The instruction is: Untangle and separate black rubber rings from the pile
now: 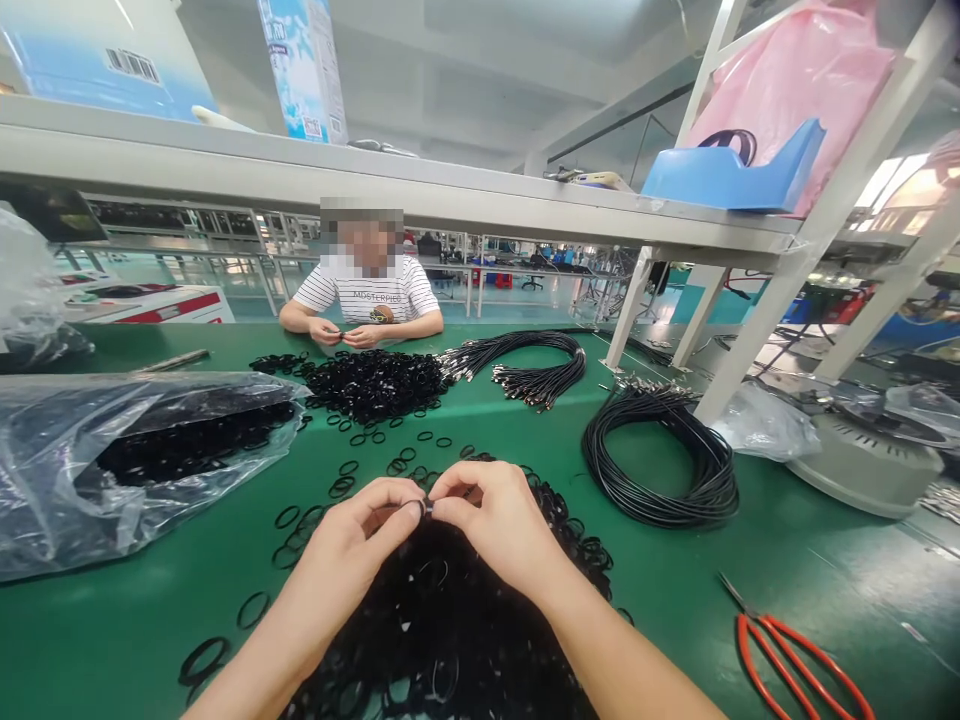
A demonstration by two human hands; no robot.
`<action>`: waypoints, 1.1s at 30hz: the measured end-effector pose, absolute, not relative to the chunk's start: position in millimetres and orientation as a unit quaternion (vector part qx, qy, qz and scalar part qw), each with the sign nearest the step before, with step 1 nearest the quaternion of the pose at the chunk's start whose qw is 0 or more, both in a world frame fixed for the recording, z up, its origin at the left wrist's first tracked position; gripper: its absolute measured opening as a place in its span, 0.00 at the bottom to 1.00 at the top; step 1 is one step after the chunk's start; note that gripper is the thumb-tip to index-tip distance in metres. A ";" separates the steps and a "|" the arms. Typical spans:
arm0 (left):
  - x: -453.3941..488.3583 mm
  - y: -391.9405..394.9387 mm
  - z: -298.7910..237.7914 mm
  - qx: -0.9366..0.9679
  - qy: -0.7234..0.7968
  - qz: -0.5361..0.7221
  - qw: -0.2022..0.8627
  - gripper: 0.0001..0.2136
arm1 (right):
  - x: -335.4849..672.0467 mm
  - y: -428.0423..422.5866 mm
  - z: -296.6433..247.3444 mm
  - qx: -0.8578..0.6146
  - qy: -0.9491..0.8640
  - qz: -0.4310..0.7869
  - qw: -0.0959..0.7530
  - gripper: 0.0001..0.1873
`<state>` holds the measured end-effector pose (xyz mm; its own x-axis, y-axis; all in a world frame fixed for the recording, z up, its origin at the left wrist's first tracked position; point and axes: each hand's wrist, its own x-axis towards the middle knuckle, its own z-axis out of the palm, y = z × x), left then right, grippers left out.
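**Q:** Head view, hands — position and state?

**A:** Left hand (360,535) and right hand (491,520) meeting fingertip to fingertip over the heap of black rings (450,620); each pinched shut on one small black piece (426,507), held between them just above the heap. Too small to tell whether ring or fitting.

**Q:** Surroundings on the green surface (675,600)?

**A:** Loose rings (345,470) scattered ahead of the hands; second ring pile (375,385) farther off, before a seated co-worker (364,295) whose own hands also hold something small. Clear plastic bag (127,460) of black parts at left; coiled black cable (660,460) at right; cable bundle with metal ends (525,365) beyond; red-handled scissors (795,660) near the right edge, well apart from the hands.

**Q:** Good handling at this step?

**A:** Judged from the pinch: grip by fingertips only, light enough not to deform a thin ring; piece kept above the heap so a drop lands among its kind; wrists lifted clear of the heap to avoid dragging neighbouring rings along; scissors left where they lie, out of elbow range.
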<state>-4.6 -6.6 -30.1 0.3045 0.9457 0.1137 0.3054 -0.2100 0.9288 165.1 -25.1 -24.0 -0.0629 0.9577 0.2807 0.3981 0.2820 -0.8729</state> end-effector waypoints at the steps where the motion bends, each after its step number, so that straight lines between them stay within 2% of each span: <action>1: -4.2 -7.0 -29.6 0.693 0.458 0.367 0.419 0.10 | 166.1 -25.0 -23.7 -0.514 -0.665 0.304 0.450 0.05; 8: -12.6 -2.3 -27.2 0.728 0.500 0.351 0.311 0.09 | 178.2 -20.1 -19.6 -0.529 -0.658 0.214 0.491 0.05; 13: -20.4 5.6 -26.6 0.753 0.525 0.326 0.225 0.07 | 191.7 -17.9 -16.0 -0.563 -0.667 0.131 0.470 0.07; 19: -21.2 15.5 -25.4 0.762 0.508 0.275 0.292 0.08 | 198.1 -18.6 -16.0 -0.585 -0.719 0.091 0.364 0.13; 23: -22.0 9.9 -15.7 0.777 0.465 0.257 0.338 0.09 | 197.5 -25.1 -9.5 -0.571 -0.725 0.080 0.376 0.19; 26: -24.8 4.1 -11.5 0.779 0.450 0.263 0.348 0.14 | 199.0 -33.0 3.2 -0.557 -0.720 0.067 0.410 0.21; 29: -25.9 -1.1 -7.9 0.805 0.470 0.247 0.265 0.18 | 202.3 -40.3 15.1 -0.537 -0.719 0.064 0.437 0.18; 33: -31.7 -13.4 1.3 0.815 0.529 0.193 0.137 0.22 | 217.4 -58.7 15.2 -0.543 -0.734 0.072 0.402 0.16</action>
<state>-31.7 -13.4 1.3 0.3652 0.9154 0.1691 0.8100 -0.4020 0.4270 217.4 -58.7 15.2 -0.0888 0.8545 0.5117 0.7391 0.4009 -0.5412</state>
